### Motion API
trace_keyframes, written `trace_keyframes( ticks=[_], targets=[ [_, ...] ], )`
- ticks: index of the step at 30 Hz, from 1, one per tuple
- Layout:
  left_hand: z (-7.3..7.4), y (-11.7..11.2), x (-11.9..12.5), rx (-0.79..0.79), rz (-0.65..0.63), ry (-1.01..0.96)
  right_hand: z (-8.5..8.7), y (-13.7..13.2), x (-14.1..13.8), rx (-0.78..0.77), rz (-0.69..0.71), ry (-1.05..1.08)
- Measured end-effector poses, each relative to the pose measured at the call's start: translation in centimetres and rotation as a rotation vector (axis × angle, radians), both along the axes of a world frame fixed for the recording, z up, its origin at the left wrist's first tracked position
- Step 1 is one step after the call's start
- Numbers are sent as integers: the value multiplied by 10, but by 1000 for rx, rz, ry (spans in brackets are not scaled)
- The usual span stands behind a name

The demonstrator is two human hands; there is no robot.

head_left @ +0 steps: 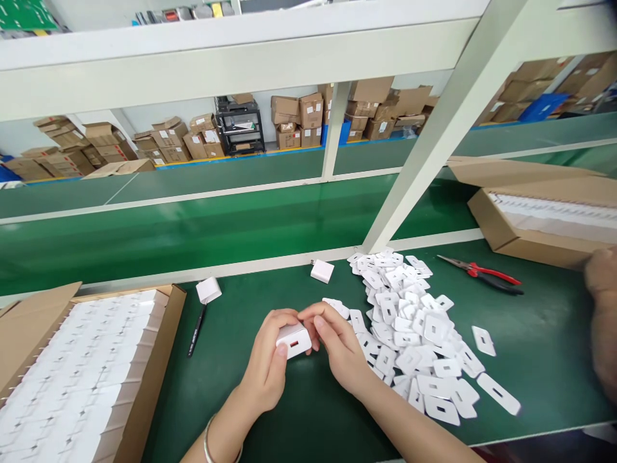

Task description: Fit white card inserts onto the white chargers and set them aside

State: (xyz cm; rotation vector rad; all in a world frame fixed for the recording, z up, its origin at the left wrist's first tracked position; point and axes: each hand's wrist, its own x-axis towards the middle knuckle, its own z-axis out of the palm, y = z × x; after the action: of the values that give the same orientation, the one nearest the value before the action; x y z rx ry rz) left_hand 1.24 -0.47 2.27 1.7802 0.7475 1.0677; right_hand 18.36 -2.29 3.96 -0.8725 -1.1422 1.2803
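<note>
A small white charger block (294, 339) with a red port sits between both my hands over the green table (299, 411). My left hand (267, 360) wraps round its left side, fingers closed on it. My right hand (337, 344) pinches its top and right edge. Just right of my hands lies a heap of several white die-cut film pieces (409, 315). Two more white charger blocks rest further back, one (322, 271) near the heap and one (209, 290) to the left.
An open cardboard box (144, 379) packed with white wrapped chargers stands at the left. A black pen (196, 331) lies beside it. Red-handled pliers (482, 275) lie at the right, near another open carton (530, 218). Another person's hand (605, 315) shows at the right edge. A white frame post (434, 148) slants overhead.
</note>
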Motion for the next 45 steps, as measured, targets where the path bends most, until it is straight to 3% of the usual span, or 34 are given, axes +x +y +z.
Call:
trace_keyframes(
  ticks=[6,11,19,26,33,39,45],
  targets=[
    [-3,1,-1,72,48,-42,-1,1,0,-87,47,-87],
    [-2,1,-4,146,115,74,0,2,-1,-147,201,21],
    [8,7,-5,196,109,186,-1,2,-1,-46,85,2],
    [5,8,-7,242,102,138,-5,-1,-5,30,33,-83],
    [3,7,-3,179,107,189,-10,2,-4,39,60,-133],
    [2,6,-2,15,24,69,-15,4,-7,1,-7,-99],
    [-2,10,-4,59,38,101,-15,3,-6,-12,27,-91]
  ],
)
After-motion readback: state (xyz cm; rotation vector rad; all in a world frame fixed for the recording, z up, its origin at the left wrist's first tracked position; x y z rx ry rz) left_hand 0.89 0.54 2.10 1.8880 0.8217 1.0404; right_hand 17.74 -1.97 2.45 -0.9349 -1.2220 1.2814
